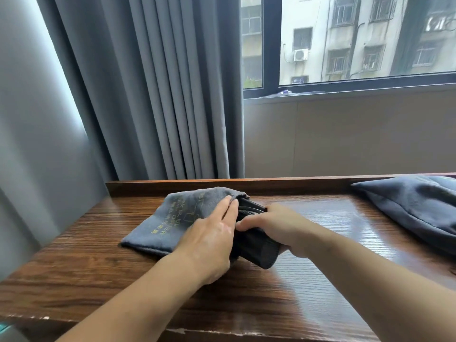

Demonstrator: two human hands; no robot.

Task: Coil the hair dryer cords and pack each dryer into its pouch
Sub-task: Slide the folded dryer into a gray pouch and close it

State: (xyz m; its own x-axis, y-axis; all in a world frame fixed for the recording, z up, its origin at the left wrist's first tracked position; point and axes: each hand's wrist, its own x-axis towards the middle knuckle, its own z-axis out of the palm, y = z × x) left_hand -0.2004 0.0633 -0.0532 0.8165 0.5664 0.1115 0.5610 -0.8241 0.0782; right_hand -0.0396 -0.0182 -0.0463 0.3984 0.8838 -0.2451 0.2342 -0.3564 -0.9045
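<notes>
A grey cloth pouch (pixel 170 218) with yellow print lies on the wooden table (pixel 320 230), its mouth facing right. A black hair dryer (pixel 254 239) sticks out of that mouth, partly inside. My left hand (pixel 209 240) lies over the pouch's opening, fingers stretched along the cloth edge. My right hand (pixel 274 225) grips the dryer from the right, fingers curled over its body. The cord is hidden. A second grey pouch (pixel 407 208) lies filled at the table's far right.
A raised wooden ledge (pixel 222 185) runs along the table's back edge. Grey curtains (pixel 148 95) hang behind on the left, and a window (pixel 357 40) with a beige wall below it is on the right. The table's near edge is chipped.
</notes>
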